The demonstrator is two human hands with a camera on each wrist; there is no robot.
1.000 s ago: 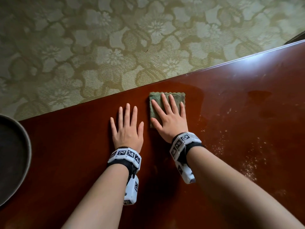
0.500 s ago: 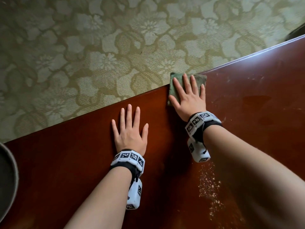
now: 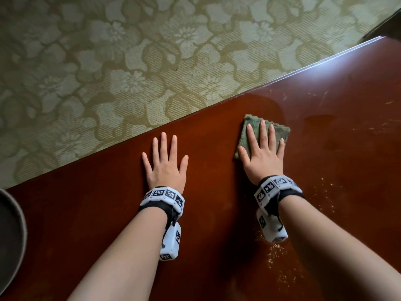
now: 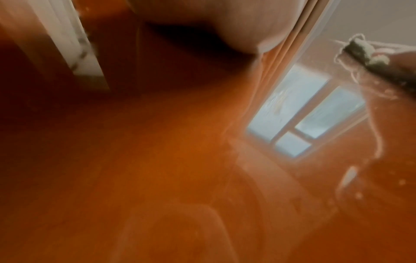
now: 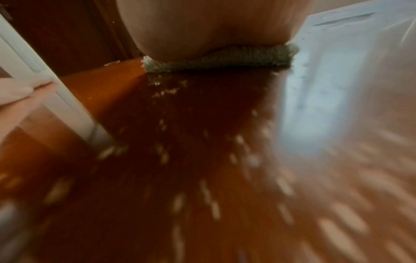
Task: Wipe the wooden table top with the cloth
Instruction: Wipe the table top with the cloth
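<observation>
A folded green cloth (image 3: 252, 129) lies on the glossy reddish wooden table top (image 3: 206, 213), a short way in from its far edge. My right hand (image 3: 263, 148) presses flat on the cloth with straight, spread fingers. In the right wrist view the cloth's edge (image 5: 220, 59) shows under my palm, with pale crumbs (image 5: 162, 122) scattered on the wood just behind it. My left hand (image 3: 166, 161) rests flat on the bare wood to the left of the cloth, fingers straight. The left wrist view is blurred and shows the cloth's corner (image 4: 360, 48) at the upper right.
Pale crumbs and dust (image 3: 280, 255) lie on the table near my right wrist and further right (image 3: 325, 190). A wet patch (image 3: 319, 120) glistens right of the cloth. A dark round tray's rim (image 3: 20, 233) sits at the left edge. A floral carpet (image 3: 130, 61) lies beyond the table.
My right hand has drawn the cloth back from the table's far edge toward me; a second ago it was sliding out to that edge. The left hand stays flat in place.
</observation>
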